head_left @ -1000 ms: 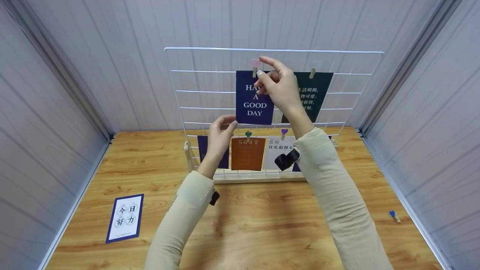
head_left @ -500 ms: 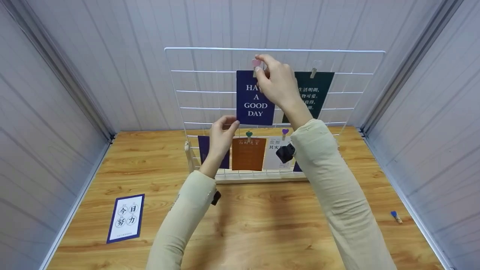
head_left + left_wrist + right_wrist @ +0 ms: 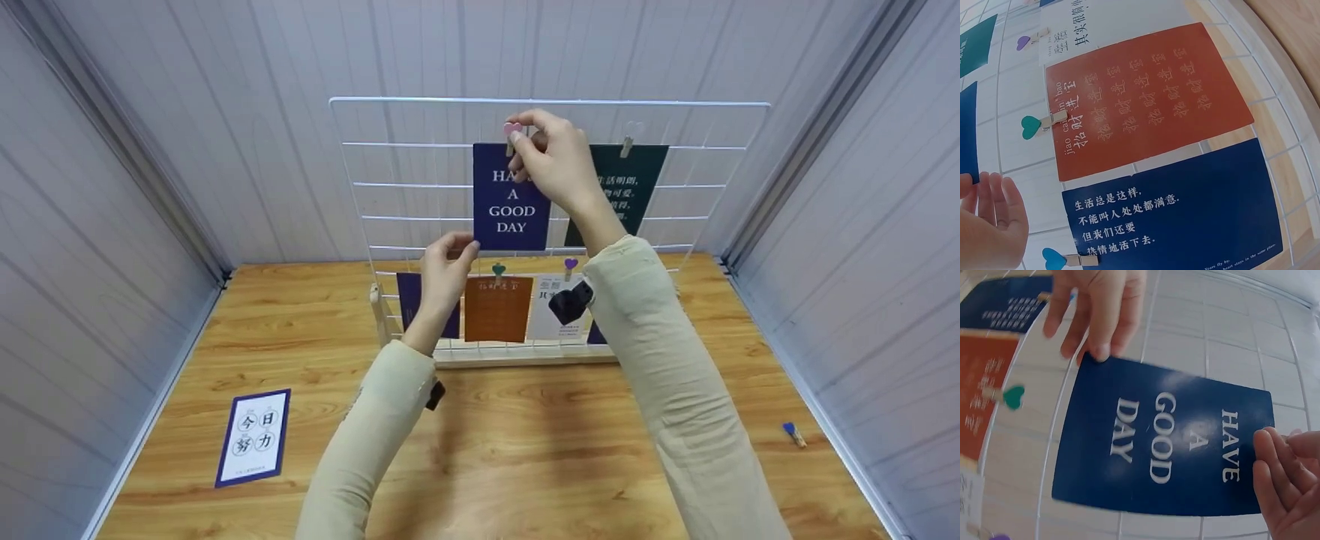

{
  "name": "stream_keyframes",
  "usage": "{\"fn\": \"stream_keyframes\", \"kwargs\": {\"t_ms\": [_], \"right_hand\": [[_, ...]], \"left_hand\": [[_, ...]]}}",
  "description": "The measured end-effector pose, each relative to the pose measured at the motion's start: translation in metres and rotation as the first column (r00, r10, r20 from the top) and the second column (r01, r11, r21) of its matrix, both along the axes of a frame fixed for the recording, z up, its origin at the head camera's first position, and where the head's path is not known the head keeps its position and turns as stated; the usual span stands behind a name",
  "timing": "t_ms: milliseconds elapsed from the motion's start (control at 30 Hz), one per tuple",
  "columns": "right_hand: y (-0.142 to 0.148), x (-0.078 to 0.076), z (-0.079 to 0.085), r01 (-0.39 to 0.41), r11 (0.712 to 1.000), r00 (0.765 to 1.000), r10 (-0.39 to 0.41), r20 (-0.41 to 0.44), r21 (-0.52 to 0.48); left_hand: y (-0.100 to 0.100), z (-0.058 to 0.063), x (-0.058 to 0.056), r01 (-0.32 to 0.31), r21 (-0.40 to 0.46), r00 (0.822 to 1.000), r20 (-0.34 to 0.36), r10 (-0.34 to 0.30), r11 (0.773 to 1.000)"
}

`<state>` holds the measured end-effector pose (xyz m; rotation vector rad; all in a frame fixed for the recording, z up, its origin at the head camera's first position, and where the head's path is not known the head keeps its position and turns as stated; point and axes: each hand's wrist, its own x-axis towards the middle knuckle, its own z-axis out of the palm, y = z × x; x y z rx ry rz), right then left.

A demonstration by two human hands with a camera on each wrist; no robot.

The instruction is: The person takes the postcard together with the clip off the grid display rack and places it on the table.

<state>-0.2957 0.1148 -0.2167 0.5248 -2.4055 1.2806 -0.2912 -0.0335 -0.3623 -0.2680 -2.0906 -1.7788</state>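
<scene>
A white card with a blue border (image 3: 253, 437) lies near the desk's (image 3: 525, 450) left edge, and a blue clothespin (image 3: 790, 433) near its right edge. At the desk's far edge stands a white wire grid (image 3: 420, 184). The left hand (image 3: 444, 271) pinches the lower left corner of the navy "HAVE A GOOD DAY" card (image 3: 511, 206), which hangs on the grid's upper rows. The right hand (image 3: 551, 161) pinches the pink heart clothespin (image 3: 513, 130) at the card's top edge. Beside it hangs a dark green card (image 3: 637, 180); an orange card (image 3: 498, 308) hangs below.

Right hand (image 3: 551, 161) pinches pink clip (image 3: 512, 130) — blue card (image 3: 511, 217).
</scene>
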Motion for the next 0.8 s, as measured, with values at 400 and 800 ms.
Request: {"fn": "stream_keyframes", "kwargs": {"t_ms": [400,800], "right_hand": [[0.004,-0.004,-0.003,-0.096,0.915,0.975,0.166,0.150,-0.392],[0.002,-0.014,-0.006,-0.083,0.862,0.962,0.201,0.186,-0.499]], "left_hand": [[0.000,0.000,-0.001,-0.008,-0.002,1.000,-0.001,0.008,1.000],[-0.001,0.001,-0.004,-0.014,-0.003,1.000,-0.013,0.014,1.000]]}}
